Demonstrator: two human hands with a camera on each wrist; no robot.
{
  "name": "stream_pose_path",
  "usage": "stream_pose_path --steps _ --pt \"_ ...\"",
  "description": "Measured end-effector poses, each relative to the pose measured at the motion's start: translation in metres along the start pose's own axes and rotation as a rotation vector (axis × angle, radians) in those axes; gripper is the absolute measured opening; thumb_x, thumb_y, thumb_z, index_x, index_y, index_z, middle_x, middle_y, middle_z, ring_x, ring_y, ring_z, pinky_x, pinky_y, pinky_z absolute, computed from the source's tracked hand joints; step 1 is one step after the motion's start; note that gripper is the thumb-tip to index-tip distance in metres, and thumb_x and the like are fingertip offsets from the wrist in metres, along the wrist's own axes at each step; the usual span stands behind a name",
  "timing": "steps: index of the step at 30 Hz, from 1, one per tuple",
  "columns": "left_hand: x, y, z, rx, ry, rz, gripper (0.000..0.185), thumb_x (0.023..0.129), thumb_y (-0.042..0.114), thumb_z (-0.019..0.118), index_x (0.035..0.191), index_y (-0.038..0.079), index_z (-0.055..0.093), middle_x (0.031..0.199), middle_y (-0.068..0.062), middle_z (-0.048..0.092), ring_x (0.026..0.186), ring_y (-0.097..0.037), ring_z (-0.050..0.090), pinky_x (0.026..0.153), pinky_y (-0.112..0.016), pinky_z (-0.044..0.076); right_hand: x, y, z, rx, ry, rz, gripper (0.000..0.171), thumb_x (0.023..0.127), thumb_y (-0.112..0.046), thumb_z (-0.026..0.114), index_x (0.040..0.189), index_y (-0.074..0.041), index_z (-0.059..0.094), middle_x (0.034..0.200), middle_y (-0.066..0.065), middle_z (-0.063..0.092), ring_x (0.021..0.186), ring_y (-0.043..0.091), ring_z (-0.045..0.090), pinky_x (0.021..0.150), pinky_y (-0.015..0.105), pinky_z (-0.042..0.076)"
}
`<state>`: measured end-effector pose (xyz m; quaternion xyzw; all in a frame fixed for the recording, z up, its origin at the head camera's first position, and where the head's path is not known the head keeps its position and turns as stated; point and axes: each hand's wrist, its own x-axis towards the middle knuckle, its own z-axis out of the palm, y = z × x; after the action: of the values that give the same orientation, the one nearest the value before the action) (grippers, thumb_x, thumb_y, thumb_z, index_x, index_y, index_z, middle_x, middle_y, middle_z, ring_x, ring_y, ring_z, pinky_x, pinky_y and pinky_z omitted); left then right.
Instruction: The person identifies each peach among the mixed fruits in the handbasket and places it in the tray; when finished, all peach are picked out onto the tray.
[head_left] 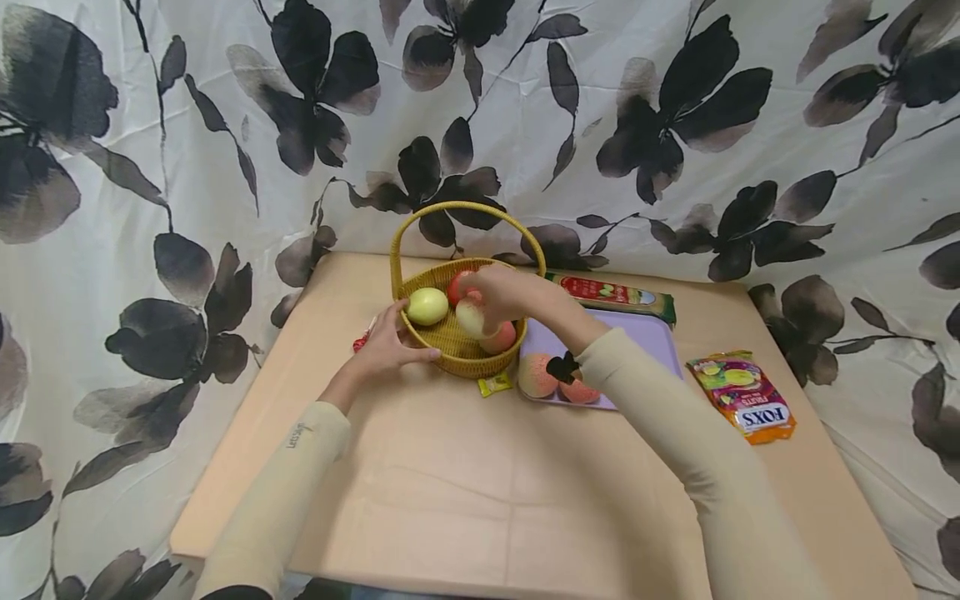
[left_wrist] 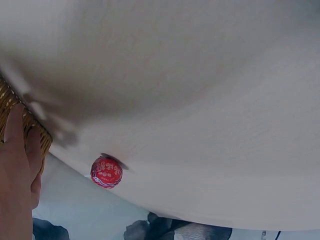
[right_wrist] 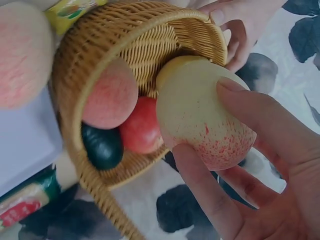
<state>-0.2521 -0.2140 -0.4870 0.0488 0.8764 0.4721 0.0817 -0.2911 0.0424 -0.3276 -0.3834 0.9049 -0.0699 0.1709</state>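
A yellow wicker basket with a tall handle stands at the back of the table. My right hand reaches over it and grips a pale peach with red speckles between thumb and fingers. My left hand rests against the basket's left side, thumb spread from the fairly straight fingers along the outer wall. Inside the basket lie a pale yellow-green fruit, a pink peach, a red fruit and a dark green fruit. The held peach partly covers the yellow-green one in the right wrist view.
Right of the basket, a lilac tray bears two peaches. Behind it lies a long green-and-red packet. A FOX'S candy bag is farther right. Near the basket are a yellow wrapped candy and a red wrapped candy.
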Motion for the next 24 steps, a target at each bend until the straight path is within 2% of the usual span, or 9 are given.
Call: stream_pose_path --steps 2,8,19,24 --pt "0.0 0.001 0.0 0.006 0.0 0.0 0.133 0.072 0.057 0.092 0.167 0.013 0.009 0.169 -0.021 0.012 0.156 -0.038 0.025 0.129 -0.051 0.026 -0.014 0.003 -0.003 0.02 0.015 0.001 0.06 0.078 -0.003 0.086 0.133 -0.014 0.066 0.119 0.008 0.068 0.099 0.024 0.056 0.081 0.036 0.055" --pt "-0.002 0.002 0.0 0.013 0.001 0.0 0.133 0.072 0.057 0.092 0.167 0.013 0.009 0.169 -0.021 0.012 0.157 -0.038 0.021 0.129 -0.054 0.023 -0.057 0.021 -0.003 0.054 0.062 -0.011 0.057 0.075 -0.002 0.085 0.128 -0.012 0.068 0.115 0.009 0.068 0.095 0.026 0.055 0.074 0.034 0.052" --pt "-0.002 -0.001 0.0 0.013 -0.004 0.013 0.133 0.073 0.056 0.092 0.167 0.01 0.009 0.167 -0.023 0.014 0.157 -0.039 0.02 0.129 -0.053 0.023 -0.12 0.078 0.009 0.102 0.139 0.119 0.055 0.071 -0.004 0.089 0.122 -0.01 0.07 0.107 0.011 0.067 0.094 0.028 0.055 0.075 0.038 0.05" --pt "-0.002 0.001 0.0 -0.006 -0.009 0.007 0.133 0.073 0.055 0.092 0.166 0.01 0.009 0.167 -0.023 0.014 0.156 -0.038 0.023 0.129 -0.051 0.024 -0.147 0.105 0.016 0.144 0.143 0.184 0.057 0.072 -0.008 0.092 0.124 -0.008 0.069 0.111 0.014 0.067 0.096 0.029 0.059 0.076 0.04 0.053"
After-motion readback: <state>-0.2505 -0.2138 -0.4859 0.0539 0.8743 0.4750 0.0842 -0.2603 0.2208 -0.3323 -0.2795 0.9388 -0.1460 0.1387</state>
